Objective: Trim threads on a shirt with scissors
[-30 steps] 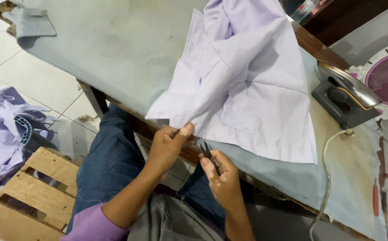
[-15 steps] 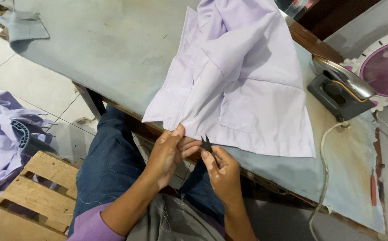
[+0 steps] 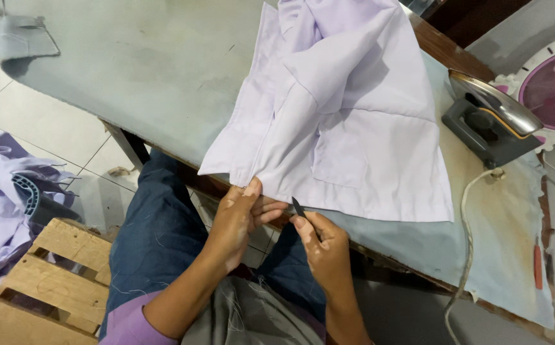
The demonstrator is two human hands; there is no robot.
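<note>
Soft, even light falls from above; beyond my left hand the pale shirt looks bright but not blown out. A dull glare sits on the iron, up and right of my right hand. Shadows beneath my hands are faint. Focus is sharp, edges slightly bent.

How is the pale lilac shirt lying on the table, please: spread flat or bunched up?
Partly bunched: the shirt is rumpled and folded over itself up top, flatter at its hem, which the left hand pinches.

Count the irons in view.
1. The iron sits at the right end of the table, beside the shirt. None shows elsewhere; folded cloth could hide more.
</note>
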